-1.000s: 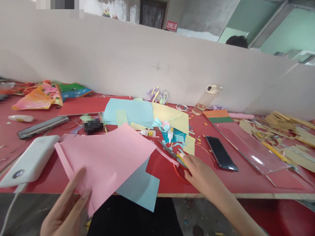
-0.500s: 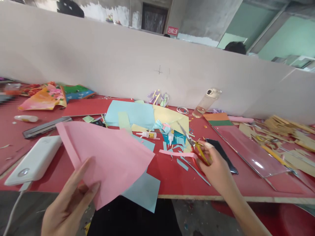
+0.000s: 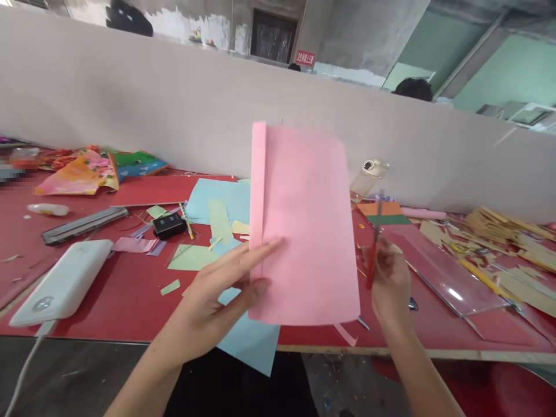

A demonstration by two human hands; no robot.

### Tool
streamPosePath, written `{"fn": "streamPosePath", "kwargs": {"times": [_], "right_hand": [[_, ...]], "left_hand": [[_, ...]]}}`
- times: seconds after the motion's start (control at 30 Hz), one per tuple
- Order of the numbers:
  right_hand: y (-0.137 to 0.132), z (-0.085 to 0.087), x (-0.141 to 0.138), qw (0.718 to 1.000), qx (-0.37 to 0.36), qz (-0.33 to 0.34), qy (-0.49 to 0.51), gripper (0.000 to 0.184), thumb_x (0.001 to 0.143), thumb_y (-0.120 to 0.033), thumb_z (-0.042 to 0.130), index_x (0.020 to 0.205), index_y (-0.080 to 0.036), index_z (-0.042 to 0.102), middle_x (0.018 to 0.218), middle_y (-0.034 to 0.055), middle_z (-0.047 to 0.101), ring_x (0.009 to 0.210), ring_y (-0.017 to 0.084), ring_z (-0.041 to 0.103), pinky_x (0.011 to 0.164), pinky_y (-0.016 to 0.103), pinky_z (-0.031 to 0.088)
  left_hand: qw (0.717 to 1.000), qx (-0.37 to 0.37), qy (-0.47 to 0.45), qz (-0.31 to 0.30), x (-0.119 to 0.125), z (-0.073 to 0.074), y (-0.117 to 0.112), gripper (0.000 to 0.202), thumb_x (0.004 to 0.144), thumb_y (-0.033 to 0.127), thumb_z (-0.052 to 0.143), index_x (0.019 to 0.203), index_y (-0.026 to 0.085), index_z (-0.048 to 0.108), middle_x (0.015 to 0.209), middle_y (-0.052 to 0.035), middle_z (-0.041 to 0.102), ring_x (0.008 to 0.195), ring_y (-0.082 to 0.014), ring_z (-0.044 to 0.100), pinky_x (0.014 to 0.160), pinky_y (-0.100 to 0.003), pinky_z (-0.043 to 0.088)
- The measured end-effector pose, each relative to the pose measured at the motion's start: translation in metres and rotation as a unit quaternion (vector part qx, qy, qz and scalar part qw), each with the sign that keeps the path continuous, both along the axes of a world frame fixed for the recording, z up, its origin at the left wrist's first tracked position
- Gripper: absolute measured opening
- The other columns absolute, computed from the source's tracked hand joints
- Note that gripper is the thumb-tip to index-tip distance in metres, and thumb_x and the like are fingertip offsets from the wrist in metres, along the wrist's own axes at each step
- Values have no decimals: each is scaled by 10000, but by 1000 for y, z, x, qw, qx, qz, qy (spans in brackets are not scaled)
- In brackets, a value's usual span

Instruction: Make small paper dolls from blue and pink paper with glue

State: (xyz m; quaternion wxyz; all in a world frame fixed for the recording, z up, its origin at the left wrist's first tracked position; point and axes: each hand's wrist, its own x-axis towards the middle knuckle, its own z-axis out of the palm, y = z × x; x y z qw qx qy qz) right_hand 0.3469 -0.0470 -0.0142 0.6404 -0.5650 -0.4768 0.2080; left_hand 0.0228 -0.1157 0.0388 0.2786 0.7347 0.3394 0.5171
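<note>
My left hand (image 3: 221, 295) pinches the lower left edge of a pink paper sheet (image 3: 304, 226) and holds it upright above the red table (image 3: 108, 289). A narrow fold runs down the sheet's left side. My right hand (image 3: 391, 284) is closed on red-handled scissors (image 3: 374, 243), whose blades point upward just right of the sheet. Light blue paper (image 3: 249, 341) lies under the sheet at the table's front edge.
A white power bank (image 3: 61, 284) with a cable lies front left, a metal ruler (image 3: 82, 223) behind it. Paper sheets, scraps and a small black device (image 3: 169, 225) cover the middle. A bottle (image 3: 365, 176), clear plastic sheet (image 3: 438, 263) and cardboard strips sit right. A partition wall stands behind.
My left hand has lifted the pink sheet off the table and turned it upright. My right hand picked up the scissors and brought them up beside the sheet's right edge.
</note>
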Motion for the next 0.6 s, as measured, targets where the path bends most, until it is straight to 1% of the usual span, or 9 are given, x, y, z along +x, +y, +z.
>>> {"fn": "streamPosePath", "kwargs": {"times": [0.07,0.13,0.17,0.23,0.33,0.37,0.47,0.53,0.6], "right_hand": [[-7,8,-5,995,7,12,94,444,742,-465,792,1091,-238,636,787,-51,546,644,103,515,612,232,483],[-24,12,-13,992,-26,46,111,352,742,-490,789,924,-223,652,730,-50,522,603,96,484,546,209,445],[-35,12,-18,992,-42,51,112,353,732,-508,792,881,-218,656,737,-37,544,600,103,497,523,212,445],[-59,8,-27,986,-134,59,82,422,745,-556,772,997,-228,687,868,15,635,697,146,584,552,230,501],[-90,-4,-34,977,-185,86,70,527,705,-544,815,1108,-236,672,897,35,670,761,193,652,591,262,558],[-98,-7,-35,975,-182,100,76,475,727,-544,799,1059,-227,677,864,39,671,751,199,660,593,272,565],[-119,-13,-36,965,-187,166,86,375,832,-576,683,842,-202,657,654,20,595,622,186,630,557,289,555],[-135,-14,-42,960,-207,163,96,365,871,-575,638,863,-210,644,587,-12,533,511,156,567,503,283,526],[-154,-16,-53,944,-250,183,117,377,863,-589,646,962,-226,645,579,-25,514,508,162,572,514,294,531]], "left_hand": [[990,-136,0,28,1,-26,-2,475,947,177,578,1382,367,590,1195,-20,723,642,-86,591,587,-186,546],[962,-266,-5,62,1,-53,-4,358,948,263,570,1288,289,678,1138,-47,744,568,-85,565,520,-200,518],[946,-313,-3,79,1,-65,-6,357,941,317,581,1280,272,686,1156,-60,743,587,-100,590,529,-218,527],[938,-331,-3,103,0,-81,-11,363,924,353,592,1256,264,708,1257,-71,710,776,-168,678,665,-267,574],[937,-328,4,120,-2,-90,-18,385,919,359,580,1281,292,694,1405,-56,626,1026,-233,672,827,-313,571],[937,-328,10,120,-3,-90,-21,406,921,360,571,1310,299,672,1435,-56,602,1013,-228,667,820,-316,569],[939,-329,28,101,-9,-89,-27,497,926,356,536,1416,282,575,1461,-88,565,802,-172,626,709,-306,559],[934,-347,31,78,-13,-90,-30,574,928,352,511,1492,254,478,1312,-112,657,697,-149,572,640,-292,535],[926,-371,36,67,-17,-90,-33,625,926,354,499,1532,229,410,1037,-84,731,684,-158,572,629,-283,523]]}}
